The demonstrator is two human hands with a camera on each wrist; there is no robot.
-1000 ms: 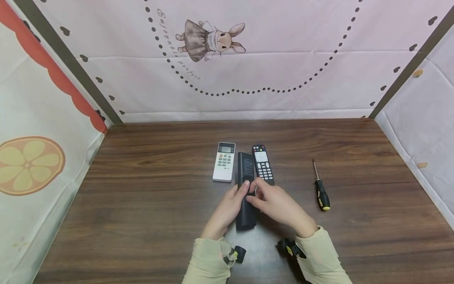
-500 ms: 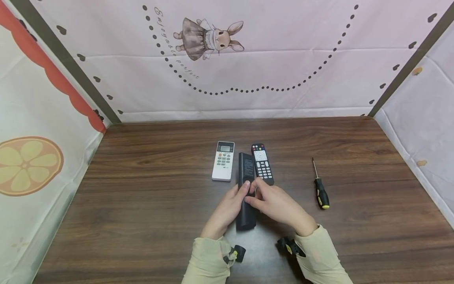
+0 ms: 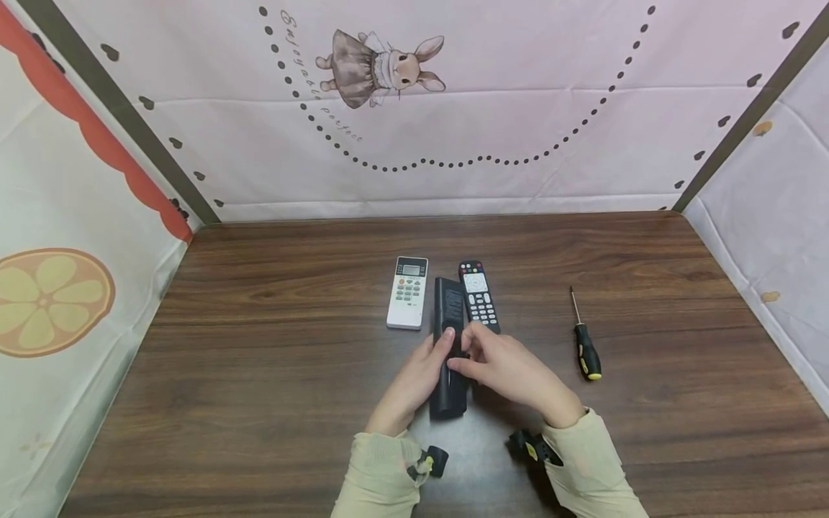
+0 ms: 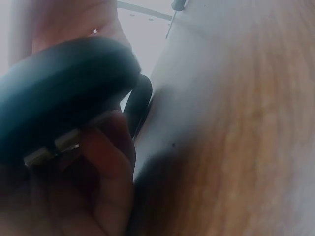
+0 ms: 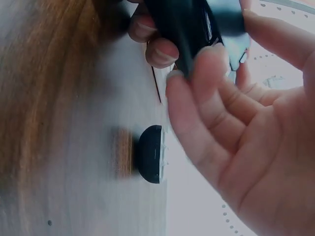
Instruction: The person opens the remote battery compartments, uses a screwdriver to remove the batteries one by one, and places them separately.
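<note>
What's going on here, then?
A person is working on a long black remote, held with its buttons facing down. The left hand grips it, while the thumb and fingers of the right hand are on its back; whether a cover there is loose, I can't tell. A white remote and a second black remote lie face up just beyond, and a screwdriver lies off to the right, untouched.
</note>
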